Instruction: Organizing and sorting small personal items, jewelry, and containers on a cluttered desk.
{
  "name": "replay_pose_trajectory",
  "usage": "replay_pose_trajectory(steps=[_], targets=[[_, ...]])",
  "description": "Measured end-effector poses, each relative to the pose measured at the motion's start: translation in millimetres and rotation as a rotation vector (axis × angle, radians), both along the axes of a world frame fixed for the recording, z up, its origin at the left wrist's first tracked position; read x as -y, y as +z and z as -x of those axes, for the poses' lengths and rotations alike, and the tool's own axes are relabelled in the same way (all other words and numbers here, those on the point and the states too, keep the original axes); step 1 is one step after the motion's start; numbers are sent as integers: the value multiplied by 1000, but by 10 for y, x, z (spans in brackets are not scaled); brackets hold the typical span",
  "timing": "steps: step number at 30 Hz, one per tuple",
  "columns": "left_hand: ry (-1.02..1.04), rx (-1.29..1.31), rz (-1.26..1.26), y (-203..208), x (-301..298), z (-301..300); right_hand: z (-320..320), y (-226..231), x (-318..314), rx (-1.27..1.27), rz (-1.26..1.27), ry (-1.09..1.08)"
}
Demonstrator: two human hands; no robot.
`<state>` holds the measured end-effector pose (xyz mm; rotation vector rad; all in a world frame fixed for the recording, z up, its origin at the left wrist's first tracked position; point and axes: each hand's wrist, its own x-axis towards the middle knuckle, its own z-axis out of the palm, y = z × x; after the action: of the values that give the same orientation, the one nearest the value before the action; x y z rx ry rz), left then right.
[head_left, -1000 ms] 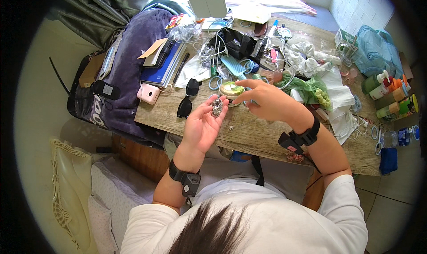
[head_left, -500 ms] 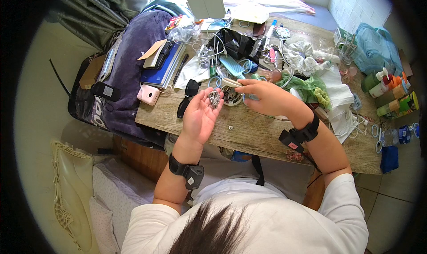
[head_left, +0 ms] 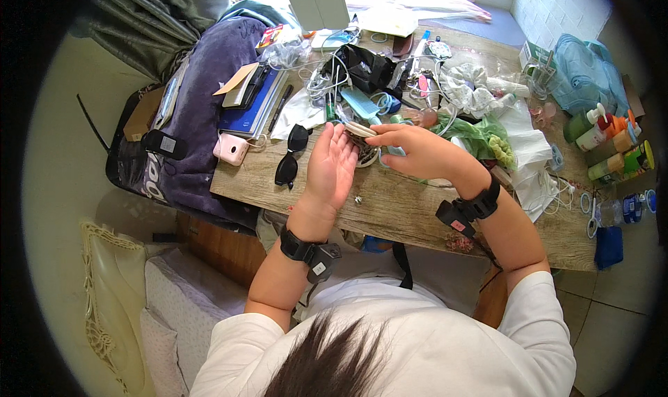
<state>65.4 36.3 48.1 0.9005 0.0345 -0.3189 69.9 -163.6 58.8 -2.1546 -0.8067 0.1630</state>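
Nearest the body, the left hand (head_left: 332,166) stands palm-up and spread, fingers loosely fanned and holding nothing; its fingertips touch the edge of a thin, pale flat piece (head_left: 360,129), which sits just above the middle of the wooden table (head_left: 417,212). At about three o'clock from that palm, the right hand (head_left: 416,151) reaches in with thumb and forefinger pressed together on the same piece, pinching its rim. The piece looks light, stiff and smooth, so it would likely slip unless gripped by its edges rather than its face; what it is made of cannot be told. Beneath it lies a small round wiry thing (head_left: 367,157), partly hidden. At nine o'clock from the left hand lie black sunglasses (head_left: 292,155), and beyond them a pink phone (head_left: 232,148). Farther off, toward twelve o'clock, a pale blue comb (head_left: 361,105) rests among tangled white cables (head_left: 321,84).
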Motion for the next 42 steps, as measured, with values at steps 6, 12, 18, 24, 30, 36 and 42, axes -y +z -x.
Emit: replay_pose_trajectory(steps=[6, 12, 18, 24, 30, 36, 42], targets=[[-29, 21, -46, 36, -36, 35, 18, 9, -10, 4, 10, 4], [33, 52, -223, 156, -64, 188, 35, 93, 24, -46, 36, 31], [-93, 448, -940, -31, -246, 376, -24, 163, 152, 89, -17, 33], [-244, 691, -1423, -102, -305, 566, 7, 307, 323, -1, 167, -46], [-250, 658, -1423, -80, -367, 578, 88, 384, 273, -43, 317, -43], [-273, 715, -1439, -69, -381, 550, 133, 292, 235, -11, 374, -14], [-281, 463, -1281, -44, -368, 500, 140, 279, 155, 5, 347, 7]])
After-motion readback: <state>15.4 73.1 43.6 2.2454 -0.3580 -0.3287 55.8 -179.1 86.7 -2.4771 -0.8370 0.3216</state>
